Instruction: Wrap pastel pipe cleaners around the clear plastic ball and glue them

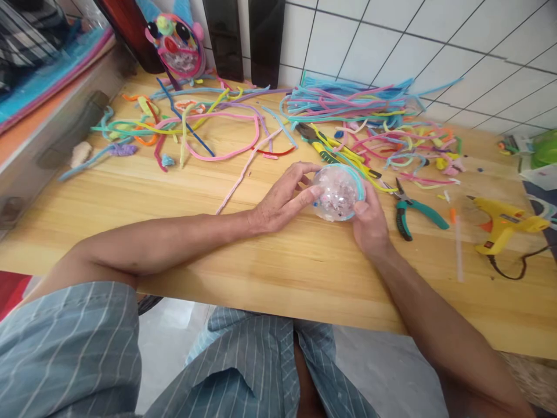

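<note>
Between my hands, over the wooden table, is a clear plastic ball [336,194] with shiny bits showing inside. A light-blue pipe cleaner [359,183] runs round its right edge. My right hand [369,220] grips the ball from the right, thumb on its near side. My left hand [285,197] rests against the ball's left side, thumb and fingers apart along it. Just beyond the ball lie yellow-handled pliers [326,148], partly covered by pipe cleaners. Teal-handled pliers [407,209] lie to the right of my right hand.
A yellow glue gun [500,220] with a cord and a clear glue stick [459,249] lie at the right. Blue and pink pipe cleaners [348,101] are heaped by the tiled wall. A decorated ball figure [178,46] stands at the back left, near a plastic box [65,133].
</note>
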`<control>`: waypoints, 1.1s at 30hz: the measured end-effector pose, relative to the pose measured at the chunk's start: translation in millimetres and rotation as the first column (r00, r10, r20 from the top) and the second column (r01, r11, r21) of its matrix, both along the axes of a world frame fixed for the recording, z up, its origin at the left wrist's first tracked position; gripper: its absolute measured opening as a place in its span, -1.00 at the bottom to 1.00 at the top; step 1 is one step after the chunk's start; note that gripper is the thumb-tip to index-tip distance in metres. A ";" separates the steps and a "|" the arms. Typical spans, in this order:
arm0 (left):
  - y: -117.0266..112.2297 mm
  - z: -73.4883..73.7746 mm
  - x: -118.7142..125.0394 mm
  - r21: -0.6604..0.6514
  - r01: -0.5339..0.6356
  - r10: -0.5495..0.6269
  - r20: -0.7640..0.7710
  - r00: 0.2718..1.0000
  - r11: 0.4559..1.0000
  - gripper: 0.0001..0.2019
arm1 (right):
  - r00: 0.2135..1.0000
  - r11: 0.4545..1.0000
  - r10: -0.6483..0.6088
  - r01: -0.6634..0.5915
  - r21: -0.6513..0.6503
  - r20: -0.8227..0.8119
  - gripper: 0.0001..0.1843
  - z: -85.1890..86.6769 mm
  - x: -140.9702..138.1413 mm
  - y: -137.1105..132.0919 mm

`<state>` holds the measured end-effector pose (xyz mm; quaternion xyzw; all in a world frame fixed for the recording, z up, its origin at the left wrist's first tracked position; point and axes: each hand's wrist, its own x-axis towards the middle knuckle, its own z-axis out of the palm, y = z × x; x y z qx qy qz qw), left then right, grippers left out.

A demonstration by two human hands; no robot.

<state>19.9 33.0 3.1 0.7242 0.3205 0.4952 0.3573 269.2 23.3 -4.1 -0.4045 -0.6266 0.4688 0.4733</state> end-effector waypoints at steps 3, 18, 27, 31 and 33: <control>1.5 -4.9 -0.6 0.019 0.019 -0.019 0.010 1.000 1.000 -0.40 | 0.993 0.997 -0.055 0.048 -0.067 -0.109 -0.36 3.3 -3.4 -0.6; 3.6 -8.8 -2.3 0.198 0.078 -0.077 -0.012 0.997 0.977 -0.49 | 0.949 0.931 0.038 -0.148 -0.333 -0.314 -0.40 30.2 -6.8 5.7; 2.8 -9.2 -3.2 0.170 0.077 -0.075 -0.022 0.997 0.982 -0.49 | 0.938 0.942 -0.033 -0.086 -0.324 -0.345 -0.39 30.6 -12.0 4.5; 2.6 -8.5 -4.4 0.109 0.062 -0.058 -0.033 0.998 0.992 -0.44 | 0.971 0.988 -0.054 0.018 -0.155 -0.231 -0.34 18.2 -11.3 0.1; 3.3 -8.8 -5.0 0.085 0.051 -0.047 -0.052 0.998 0.995 -0.39 | 0.991 0.999 -0.046 0.042 -0.033 -0.125 -0.34 9.9 -8.1 -2.9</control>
